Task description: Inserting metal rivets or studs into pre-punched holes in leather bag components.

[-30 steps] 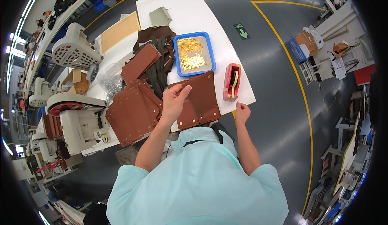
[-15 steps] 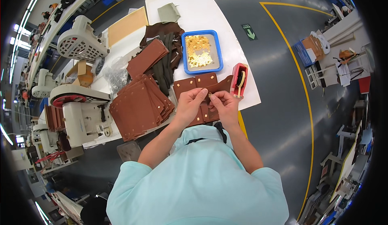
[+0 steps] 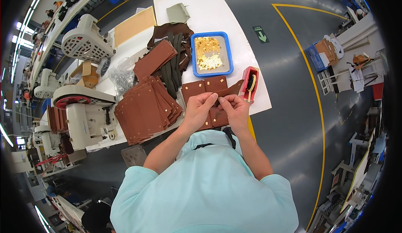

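Note:
My left hand [image 3: 199, 111] is closed, thumb against fingers, on a brown leather strip [image 3: 231, 89] that stretches to the right above my right hand. The fingers of my right hand [image 3: 237, 111] are pinched together at the strip's underside, close to my left thumb; whatever tiny piece they may hold is too small to make out. Beneath both hands lie reddish-brown leather panels [image 3: 216, 83], with small pale tabs at their corners. Just beyond sits a blue-rimmed tray [image 3: 230, 59] of small gold metal pieces [image 3: 208, 53].
A red tape dispenser [image 3: 250, 82] stands by the table's right edge. To the left are stacked leather panels [image 3: 140, 111], dark strips [image 3: 169, 67] and a clear plastic bag [image 3: 124, 74]. White machines [image 3: 86, 124] line the far left. A grey-green cloth [image 3: 178, 13] lies farther back.
The whole view has shifted slightly. My right fingertips have moved a little and pinch closer on the strip; both hands otherwise keep their place.

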The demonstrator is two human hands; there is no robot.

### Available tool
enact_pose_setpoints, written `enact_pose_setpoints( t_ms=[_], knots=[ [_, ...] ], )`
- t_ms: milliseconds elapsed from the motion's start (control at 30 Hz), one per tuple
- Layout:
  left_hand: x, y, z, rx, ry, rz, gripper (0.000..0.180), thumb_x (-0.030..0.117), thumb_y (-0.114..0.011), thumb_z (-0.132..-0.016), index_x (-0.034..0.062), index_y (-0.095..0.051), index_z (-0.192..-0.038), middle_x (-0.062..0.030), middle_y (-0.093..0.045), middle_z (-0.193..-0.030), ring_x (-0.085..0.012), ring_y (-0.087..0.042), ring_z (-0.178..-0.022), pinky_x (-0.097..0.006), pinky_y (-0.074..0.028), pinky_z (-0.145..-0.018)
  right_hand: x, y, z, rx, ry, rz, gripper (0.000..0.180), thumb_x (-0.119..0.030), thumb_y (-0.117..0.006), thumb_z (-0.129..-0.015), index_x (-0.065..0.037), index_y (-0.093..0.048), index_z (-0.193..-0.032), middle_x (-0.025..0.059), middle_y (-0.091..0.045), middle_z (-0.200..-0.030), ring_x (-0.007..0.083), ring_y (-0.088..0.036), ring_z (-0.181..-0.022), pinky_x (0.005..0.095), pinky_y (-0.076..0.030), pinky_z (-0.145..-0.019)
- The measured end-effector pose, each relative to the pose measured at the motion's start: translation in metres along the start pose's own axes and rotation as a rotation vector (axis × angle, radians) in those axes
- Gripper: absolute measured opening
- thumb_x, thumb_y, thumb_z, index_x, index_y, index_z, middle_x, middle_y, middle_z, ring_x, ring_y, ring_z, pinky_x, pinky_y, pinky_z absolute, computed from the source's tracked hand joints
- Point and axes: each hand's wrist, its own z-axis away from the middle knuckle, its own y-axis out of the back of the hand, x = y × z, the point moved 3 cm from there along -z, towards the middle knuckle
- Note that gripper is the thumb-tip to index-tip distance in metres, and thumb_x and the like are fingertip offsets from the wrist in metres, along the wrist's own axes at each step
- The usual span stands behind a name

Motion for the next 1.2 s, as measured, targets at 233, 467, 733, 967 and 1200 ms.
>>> enact_pose_setpoints(
  t_ms=[233,467,733,967,1200],
  knots=[
    [0.007,-0.003,0.003,0.009,0.012,0.006,0.028,0.020,-0.056,-0.101,-0.0051,-0.068,-0.097,-0.0022,-0.068,-0.089,-0.0077,-0.062,-0.083,-0.025,-0.053,-0.078,0.002,0.001,-0.001,0.007,-0.006,0.018,0.013,-0.010,-0.070,-0.091,0.002,-0.064,-0.091,0.0064,-0.069,-0.080,0.0098,-0.067,-0.072,0.0228,-0.057,-0.067],
    [0.009,-0.004,0.004,0.003,0.015,-0.059,0.029,0.020,-0.056,-0.101,-0.0054,-0.069,-0.096,-0.0035,-0.069,-0.088,-0.0082,-0.062,-0.080,-0.024,-0.052,-0.077,-0.005,0.001,-0.001,0.049,0.018,0.118,0.016,-0.011,-0.073,-0.088,0.002,-0.064,-0.086,0.0069,-0.069,-0.075,0.0098,-0.067,-0.068,0.0223,-0.056,-0.063],
    [-0.007,0.016,-0.008,0.038,0.108,0.110,0.028,0.022,-0.058,-0.100,-0.0038,-0.068,-0.104,-0.0050,-0.069,-0.094,-0.0109,-0.066,-0.081,-0.027,-0.056,-0.072,0.007,0.036,-0.015,0.136,-0.066,0.207,0.022,-0.016,-0.075,-0.087,0.001,-0.063,-0.081,0.0068,-0.067,-0.070,0.0085,-0.063,-0.059,0.0209,-0.051,-0.054],
    [0.010,0.024,-0.012,0.082,-0.008,-0.057,0.025,0.005,-0.055,-0.097,0.0002,-0.060,-0.121,-0.0065,-0.067,-0.102,-0.0104,-0.064,-0.088,-0.026,-0.057,-0.072,0.115,0.201,-0.047,0.510,-0.028,0.870,0.033,-0.028,-0.069,-0.084,-0.001,-0.071,-0.101,0.0160,-0.072,-0.092,0.0275,-0.070,-0.080,0.0361,-0.054,-0.076],
    [0.018,0.029,-0.014,0.058,-0.040,-0.365,0.013,0.004,-0.062,-0.089,0.0001,-0.071,-0.098,-0.0073,-0.067,-0.101,-0.0098,-0.062,-0.084,-0.025,-0.053,-0.070,0.107,0.185,-0.053,0.419,-0.236,0.710,0.029,-0.024,-0.073,-0.079,0.000,-0.074,-0.096,0.0140,-0.071,-0.085,0.0204,-0.068,-0.073,0.0323,-0.055,-0.069]
  ],
)
